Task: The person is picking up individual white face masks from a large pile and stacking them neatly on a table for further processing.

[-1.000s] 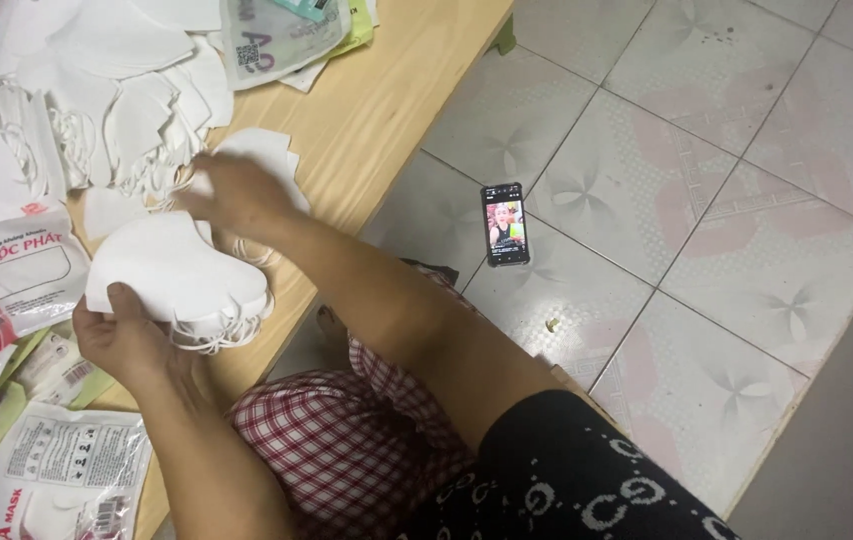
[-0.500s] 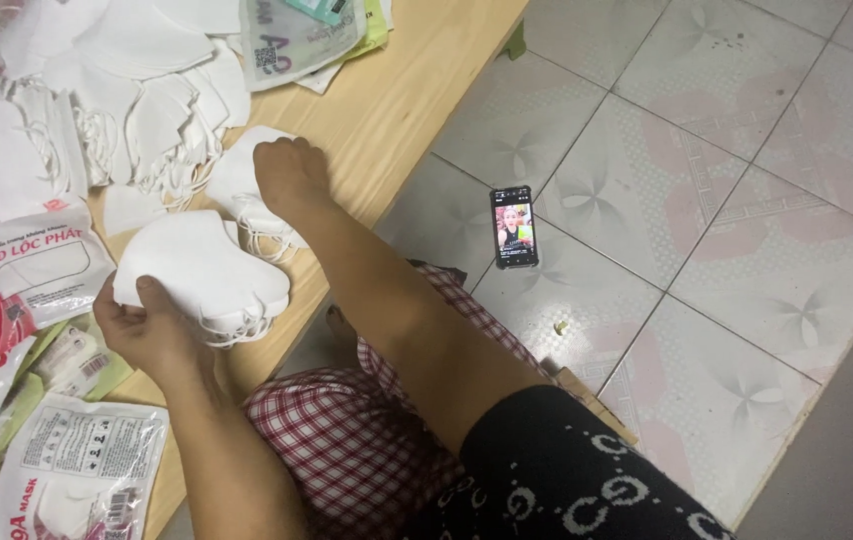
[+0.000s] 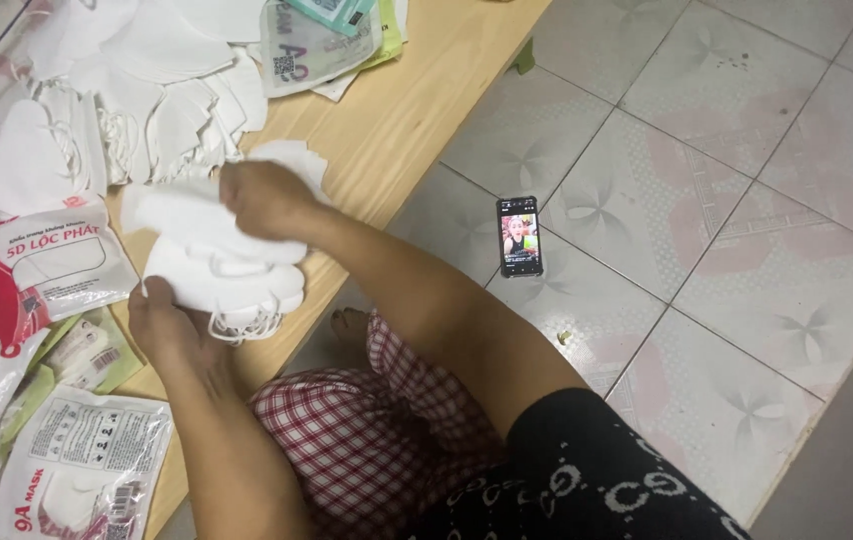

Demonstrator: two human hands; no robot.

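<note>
Left hand (image 3: 162,325) cups a stack of white folded fabric face masks (image 3: 222,280) from below, fingers curled round its lower edge, ear loops dangling. Right hand (image 3: 262,195) pinches one more white mask (image 3: 182,215) against the top of the stack. The stack sits over the near edge of the light wooden desk (image 3: 417,90). Beyond the stack on the desk, a loose heap of white masks (image 3: 127,90); to its left, a red-and-white mask packet (image 3: 47,265). Right of the stack, on the tiled floor (image 3: 747,150), a black phone (image 3: 520,236) with lit screen.
</note>
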